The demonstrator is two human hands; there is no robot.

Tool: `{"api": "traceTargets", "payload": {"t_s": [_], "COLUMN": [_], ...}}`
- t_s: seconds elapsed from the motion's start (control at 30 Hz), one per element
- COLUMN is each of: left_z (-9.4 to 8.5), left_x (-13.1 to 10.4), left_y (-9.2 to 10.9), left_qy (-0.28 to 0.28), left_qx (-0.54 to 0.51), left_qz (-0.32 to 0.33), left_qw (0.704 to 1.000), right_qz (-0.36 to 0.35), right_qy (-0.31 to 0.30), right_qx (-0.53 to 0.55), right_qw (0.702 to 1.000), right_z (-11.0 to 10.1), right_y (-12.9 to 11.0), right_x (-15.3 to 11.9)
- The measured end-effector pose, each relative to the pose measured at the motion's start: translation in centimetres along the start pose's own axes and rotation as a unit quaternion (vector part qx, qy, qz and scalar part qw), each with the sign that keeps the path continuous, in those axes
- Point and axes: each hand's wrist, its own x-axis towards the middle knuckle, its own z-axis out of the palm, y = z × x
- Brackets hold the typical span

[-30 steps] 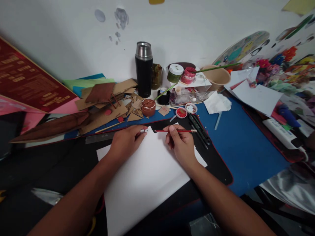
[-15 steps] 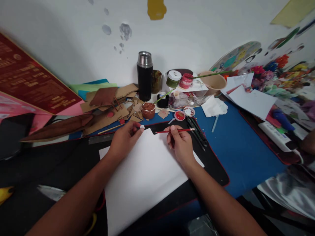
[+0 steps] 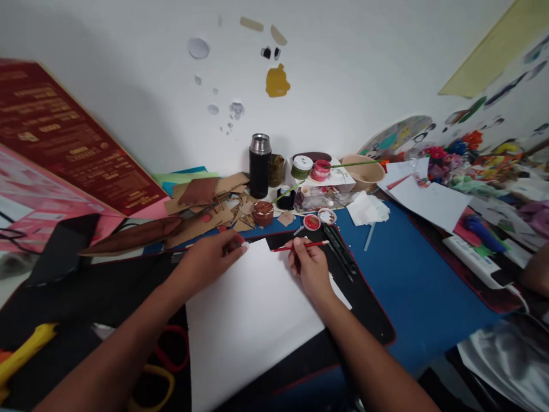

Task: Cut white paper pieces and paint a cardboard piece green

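A large white sheet of paper (image 3: 253, 309) lies in front of me on a black mat with a red edge. Over its upper left edge, my left hand (image 3: 210, 257) pinches a small white round piece (image 3: 245, 245) between thumb and fingers; what it is I cannot make out. My right hand (image 3: 311, 274), at the sheet's right side, is closed on a red pencil (image 3: 315, 245), held nearly level with its point to the left. Several dark green pencils (image 3: 342, 252) lie just beyond the right hand.
A black thermos (image 3: 259, 171), brown paint jar (image 3: 263, 213) and open red paint pot (image 3: 311, 222) stand at the back. Cardboard scraps (image 3: 210, 217) are heaped behind my left hand. Red-handled scissors (image 3: 174, 346) and yellow handles (image 3: 156, 386) lie by my left forearm. A power strip (image 3: 478, 257) sits right.
The view has tilted upward, showing more wall. My left hand has shifted slightly left and nearer along the sheet with the white piece. The right hand still holds the pencil.
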Motion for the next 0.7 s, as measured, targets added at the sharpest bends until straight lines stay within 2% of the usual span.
{"api": "traceTargets", "payload": {"t_s": [0.1, 0.23, 0.53, 0.7], "left_z": [0.5, 1.7, 4.7, 5.4], "left_x": [-0.7, -1.2, -0.4, -0.2], "left_y": [-0.3, -1.0, -2.0, -2.7], "left_qy": [-0.014, -0.010, 0.010, 0.023], "left_qx": [0.051, 0.069, 0.122, 0.139], "left_qz": [-0.008, -0.025, -0.047, -0.009], "left_qw": [0.999, 0.997, 0.991, 0.990], "right_qz": [0.007, 0.026, 0.045, 0.041], "right_qy": [-0.002, -0.001, 0.005, 0.001], "right_qx": [0.003, 0.020, 0.026, 0.015], "right_qw": [1.000, 0.999, 0.999, 0.999], "right_z": [-0.1, -0.1, -0.3, -0.3], "right_y": [0.0, -0.1, -0.2, -0.3], "right_x": [0.0, 0.1, 0.2, 0.2]}}
